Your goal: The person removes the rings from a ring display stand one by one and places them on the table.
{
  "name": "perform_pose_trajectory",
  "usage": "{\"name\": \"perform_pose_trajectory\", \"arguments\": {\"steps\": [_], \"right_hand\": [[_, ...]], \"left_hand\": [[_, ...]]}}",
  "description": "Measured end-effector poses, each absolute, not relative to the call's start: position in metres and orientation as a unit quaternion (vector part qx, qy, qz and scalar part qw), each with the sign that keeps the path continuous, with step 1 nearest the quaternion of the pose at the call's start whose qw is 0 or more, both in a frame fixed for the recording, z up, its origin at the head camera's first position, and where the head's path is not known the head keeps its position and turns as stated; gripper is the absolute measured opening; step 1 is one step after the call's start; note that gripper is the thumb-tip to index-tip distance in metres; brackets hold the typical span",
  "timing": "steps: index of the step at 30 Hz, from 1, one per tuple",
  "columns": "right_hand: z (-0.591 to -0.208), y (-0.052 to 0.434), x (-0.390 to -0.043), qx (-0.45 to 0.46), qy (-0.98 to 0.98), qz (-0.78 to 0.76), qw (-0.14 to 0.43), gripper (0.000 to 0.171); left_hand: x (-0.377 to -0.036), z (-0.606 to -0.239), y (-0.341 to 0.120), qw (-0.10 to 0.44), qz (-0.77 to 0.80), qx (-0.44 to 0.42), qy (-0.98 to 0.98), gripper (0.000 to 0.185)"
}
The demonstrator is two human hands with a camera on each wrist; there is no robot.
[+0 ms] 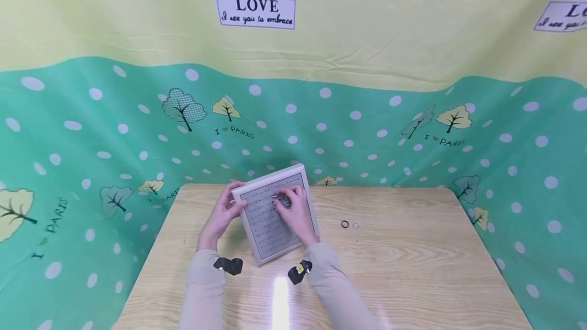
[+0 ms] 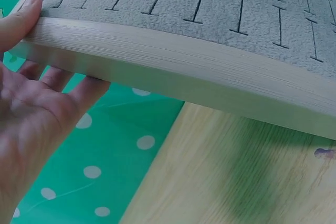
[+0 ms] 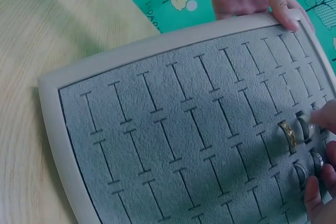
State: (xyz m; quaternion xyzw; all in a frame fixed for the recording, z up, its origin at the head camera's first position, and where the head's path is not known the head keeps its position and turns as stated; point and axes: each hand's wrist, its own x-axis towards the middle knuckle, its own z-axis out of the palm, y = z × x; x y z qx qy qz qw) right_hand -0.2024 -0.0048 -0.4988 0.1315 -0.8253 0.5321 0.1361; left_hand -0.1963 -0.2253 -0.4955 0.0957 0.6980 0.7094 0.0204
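A framed grey ring display tray (image 1: 270,233) with rows of slots is tilted up above the table. My left hand (image 1: 222,214) grips its upper left corner, thumb on the front and fingers underneath. Over the upper middle of the tray is my right hand (image 1: 295,213). Several rings sit in slots beside its fingers: a gold-coloured ring (image 3: 287,136), a silver ring (image 3: 303,128) and a patterned silver ring (image 3: 300,173). One right fingertip (image 3: 323,118) touches or overlaps the silver ring. The right fingertips are spread apart, and whether they pinch a ring is unclear.
On the wooden table (image 1: 412,258), right of the tray, lie a dark ring (image 1: 345,224) and a thin pale ring (image 1: 355,225). A green and yellow patterned curtain (image 1: 348,116) surrounds the table at the back and sides.
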Motion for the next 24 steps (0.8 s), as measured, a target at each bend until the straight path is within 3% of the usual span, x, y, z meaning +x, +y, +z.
{"name": "perform_pose_trajectory", "arguments": {"steps": [8,24], "right_hand": [[-0.5054,-0.0133,-0.2059,0.122,-0.817,0.53,0.19,0.008],[-0.5016,-0.0083,-0.2042,0.154,-0.823,0.524,0.157,0.01]], "left_hand": [[-0.1956,-0.4968,-0.2244,0.024,0.704,0.1,0.703,0.049],[-0.1952,-0.4986,-0.2233,0.011,0.698,0.094,0.71,0.048]]}}
